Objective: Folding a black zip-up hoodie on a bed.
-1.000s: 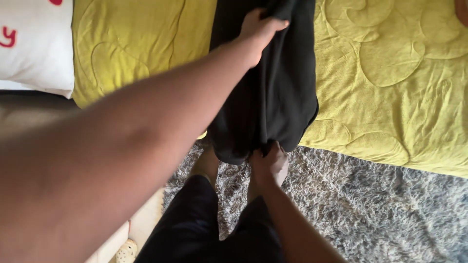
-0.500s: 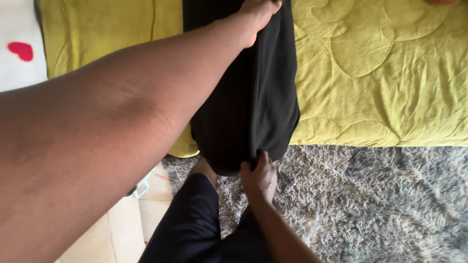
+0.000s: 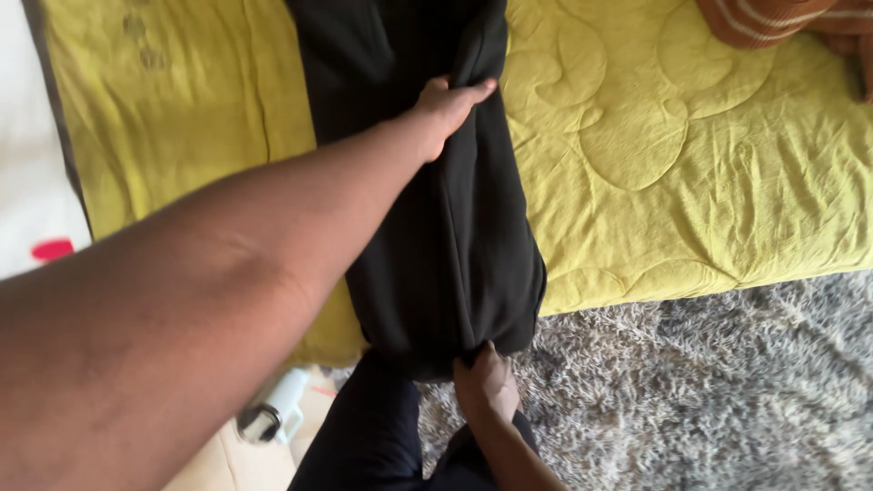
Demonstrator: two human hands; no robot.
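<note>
A long black garment (image 3: 446, 236) lies folded lengthwise across the yellow-green quilted bedspread (image 3: 655, 164) and hangs over the bed's near edge. My left hand (image 3: 447, 102) reaches far out and pinches the garment's right fold partway up its length. My right hand (image 3: 486, 382) grips the garment's lower end just below the bed edge. My legs in dark trousers (image 3: 373, 436) stand below it.
A shaggy grey rug (image 3: 709, 391) covers the floor at the right. A white pillow with a red mark (image 3: 32, 227) lies at the left. A striped orange-brown cloth (image 3: 782, 20) sits at the bed's top right. A small white bottle-like object (image 3: 273, 414) lies on the floor.
The view has shifted up the bed. My left hand has slid nearer along the garment's fold. My right hand keeps its grip on the lower end.
</note>
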